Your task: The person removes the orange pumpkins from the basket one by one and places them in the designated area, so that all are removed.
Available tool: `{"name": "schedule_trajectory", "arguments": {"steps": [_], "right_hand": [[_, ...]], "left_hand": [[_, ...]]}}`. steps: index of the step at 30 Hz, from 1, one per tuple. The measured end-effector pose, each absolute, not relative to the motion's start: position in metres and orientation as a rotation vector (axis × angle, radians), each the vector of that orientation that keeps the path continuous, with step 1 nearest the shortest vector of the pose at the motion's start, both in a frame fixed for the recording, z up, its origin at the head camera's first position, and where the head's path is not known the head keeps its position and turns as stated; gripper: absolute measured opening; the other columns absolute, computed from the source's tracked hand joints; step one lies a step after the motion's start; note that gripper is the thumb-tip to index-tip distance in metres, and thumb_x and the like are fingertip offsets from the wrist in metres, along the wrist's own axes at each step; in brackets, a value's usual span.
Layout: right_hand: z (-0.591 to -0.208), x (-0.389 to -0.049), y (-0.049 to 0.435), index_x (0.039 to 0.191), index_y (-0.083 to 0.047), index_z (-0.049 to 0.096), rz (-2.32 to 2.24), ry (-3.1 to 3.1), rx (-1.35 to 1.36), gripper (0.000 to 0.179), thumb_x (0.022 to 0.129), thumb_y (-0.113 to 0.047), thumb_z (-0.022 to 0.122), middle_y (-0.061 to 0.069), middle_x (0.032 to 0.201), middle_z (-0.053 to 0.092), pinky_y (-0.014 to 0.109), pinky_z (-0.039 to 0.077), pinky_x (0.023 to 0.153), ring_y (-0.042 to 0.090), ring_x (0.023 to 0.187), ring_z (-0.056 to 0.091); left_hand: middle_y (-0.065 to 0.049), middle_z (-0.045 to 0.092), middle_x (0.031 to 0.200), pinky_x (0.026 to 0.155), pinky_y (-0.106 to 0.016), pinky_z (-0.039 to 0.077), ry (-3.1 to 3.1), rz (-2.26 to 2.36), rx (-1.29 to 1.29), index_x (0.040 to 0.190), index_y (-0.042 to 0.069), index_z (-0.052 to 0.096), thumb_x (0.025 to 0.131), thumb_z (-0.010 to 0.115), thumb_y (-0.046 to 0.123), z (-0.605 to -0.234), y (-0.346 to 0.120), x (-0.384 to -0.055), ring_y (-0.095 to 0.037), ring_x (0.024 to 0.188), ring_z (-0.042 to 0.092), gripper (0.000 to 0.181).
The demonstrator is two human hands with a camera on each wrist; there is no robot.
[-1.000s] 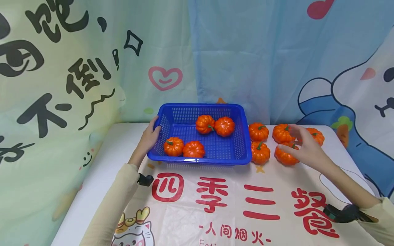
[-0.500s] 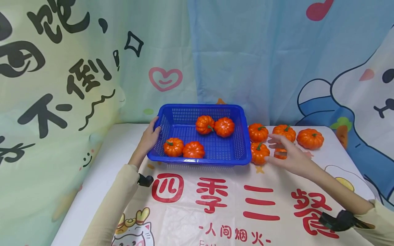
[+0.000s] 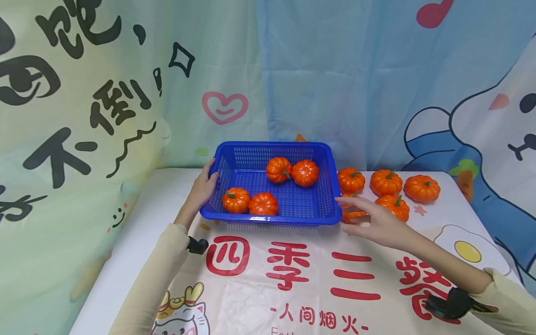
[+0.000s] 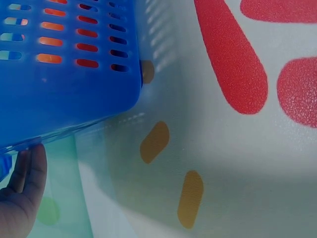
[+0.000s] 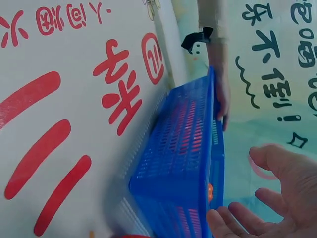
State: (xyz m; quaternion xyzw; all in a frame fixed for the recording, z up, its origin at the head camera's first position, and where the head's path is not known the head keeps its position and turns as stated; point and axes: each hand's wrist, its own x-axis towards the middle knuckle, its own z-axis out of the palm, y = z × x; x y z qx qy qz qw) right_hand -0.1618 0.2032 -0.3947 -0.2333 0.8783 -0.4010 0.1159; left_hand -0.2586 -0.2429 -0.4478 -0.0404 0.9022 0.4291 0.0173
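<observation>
A blue plastic basket (image 3: pixel 289 200) stands at the back of the table, with several small orange pumpkins (image 3: pixel 264 204) inside. My left hand (image 3: pixel 204 184) grips its left rim, thumb on top; in the left wrist view, the fingers (image 4: pixel 34 173) reach up under that rim. My right hand (image 3: pixel 374 221) hovers at the basket's right rim, fingers spread and nothing held. It partly covers a pumpkin (image 3: pixel 348 215) close beside the basket. In the right wrist view, the right fingertips (image 5: pixel 218 218) overlap the basket's rim.
More pumpkins sit right of the basket: one behind the right hand (image 3: pixel 351 180), others farther right (image 3: pixel 385 182) (image 3: pixel 422 189) (image 3: pixel 395 207). A printed cloth (image 3: pixel 310 256) with red characters covers the table. Curtains (image 3: pixel 314 83) hang behind and at the left.
My right hand has moved left, from over the pumpkins on the right to the basket's right rim, uncovering those pumpkins. The left hand and the basket stay in place.
</observation>
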Motion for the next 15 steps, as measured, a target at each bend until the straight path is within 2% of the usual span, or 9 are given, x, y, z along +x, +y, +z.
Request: {"name": "schedule_trajectory", "arguments": {"steps": [8,15], "right_hand": [[-0.392,-0.179,0.168,0.142,-0.01,0.049,-1.146,2.52,-0.766,0.057,0.091,-0.027,0.067,0.019,0.14,0.052,0.047,0.054,0.092,0.039,0.124,0.054],[-0.399,-0.214,0.113,0.14,-0.012,0.052,-1.109,2.455,-0.871,0.052,0.092,-0.025,0.066,0.015,0.142,0.053,0.047,0.053,0.096,0.037,0.123,0.058]], "left_hand": [[-0.019,0.026,0.159,0.115,-0.06,0.026,2.81,1.33,-0.119,0.157,0.023,0.016,0.103,0.033,0.03,-0.447,-0.243,-0.259,-0.043,0.143,0.031,0.057],[-0.019,0.026,0.159,0.116,-0.06,0.025,2.809,1.324,-0.121,0.157,0.022,0.015,0.103,0.033,0.03,-0.447,-0.242,-0.259,-0.042,0.144,0.03,0.057]]}}
